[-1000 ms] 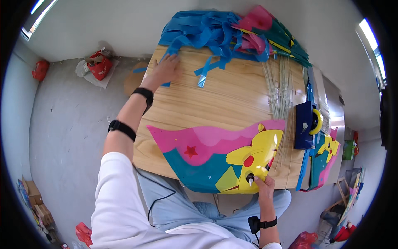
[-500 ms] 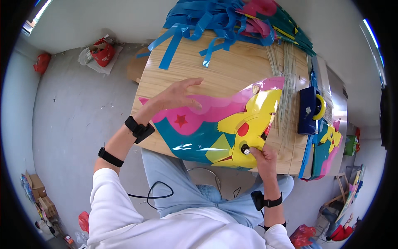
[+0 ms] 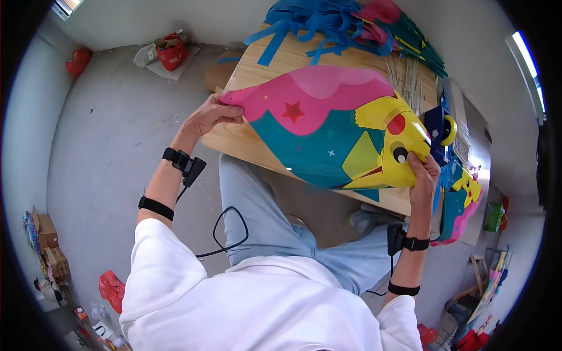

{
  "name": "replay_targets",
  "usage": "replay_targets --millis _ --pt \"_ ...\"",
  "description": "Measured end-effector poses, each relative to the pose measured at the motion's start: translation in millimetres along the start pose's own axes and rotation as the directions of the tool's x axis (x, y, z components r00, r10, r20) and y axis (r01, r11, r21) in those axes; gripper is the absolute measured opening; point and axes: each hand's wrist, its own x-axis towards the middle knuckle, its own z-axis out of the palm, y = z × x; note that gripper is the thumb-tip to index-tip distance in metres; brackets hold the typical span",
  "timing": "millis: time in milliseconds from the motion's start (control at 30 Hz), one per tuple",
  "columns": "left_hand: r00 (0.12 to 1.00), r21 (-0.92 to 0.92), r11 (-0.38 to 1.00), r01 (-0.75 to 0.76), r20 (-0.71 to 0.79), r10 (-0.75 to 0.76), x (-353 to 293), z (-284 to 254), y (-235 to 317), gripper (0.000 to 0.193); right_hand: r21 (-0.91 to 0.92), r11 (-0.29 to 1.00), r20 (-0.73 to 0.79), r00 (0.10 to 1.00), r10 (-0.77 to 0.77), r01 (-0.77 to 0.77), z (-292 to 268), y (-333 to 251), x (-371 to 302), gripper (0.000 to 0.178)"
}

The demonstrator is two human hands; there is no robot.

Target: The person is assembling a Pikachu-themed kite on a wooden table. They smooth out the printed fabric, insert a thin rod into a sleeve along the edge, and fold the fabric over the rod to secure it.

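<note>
A large kite-shaped sheet (image 3: 319, 131), pink on top and teal below with a yellow cartoon creature on its right end, is lifted above the near edge of the wooden table (image 3: 257, 70). My left hand (image 3: 209, 116) pinches its pink left tip. My right hand (image 3: 422, 175) grips the yellow right end from below. Both wrists wear black bands.
Blue, pink and green strips (image 3: 328, 20) lie piled at the table's far end. Thin sticks (image 3: 404, 76) and a blue tape dispenser with a yellow roll (image 3: 440, 130) sit at the right. More printed kites (image 3: 462, 202) hang beyond it. A red bag (image 3: 170, 50) lies on the floor.
The kite sheet has been lifted off the table and drawn toward me. My left hand moved from the far blue strips to the sheet's pink tip and took hold.
</note>
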Motion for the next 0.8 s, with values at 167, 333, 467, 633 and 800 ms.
replay_targets --millis 167,333,467,633,800 --pt "0.987 -0.387 0.920 -0.068 -0.163 0.004 -17 5 -9 0.011 -0.009 0.978 0.066 0.976 0.209 -0.208 26 69 22 0.018" --pt "0.958 -0.385 0.923 0.024 -0.253 -0.131 -3 2 -37 0.011 -0.284 0.929 0.080 0.959 0.271 -0.238 26 141 31 0.024" --pt "0.925 -0.330 0.944 0.006 -0.356 -0.131 2 2 -53 0.019 -0.900 0.418 -0.185 0.976 -0.111 -0.123 41 122 19 0.035" --pt "0.945 -0.204 0.971 -0.128 -0.322 0.057 -7 81 -21 0.023 -0.619 0.784 0.048 0.999 -0.025 0.049 107 67 -7 0.050" --pt "0.973 -0.232 0.945 -0.228 -0.099 0.210 3 163 3 0.029 -0.445 0.864 0.276 0.954 -0.120 0.237 208 24 -33 0.034"
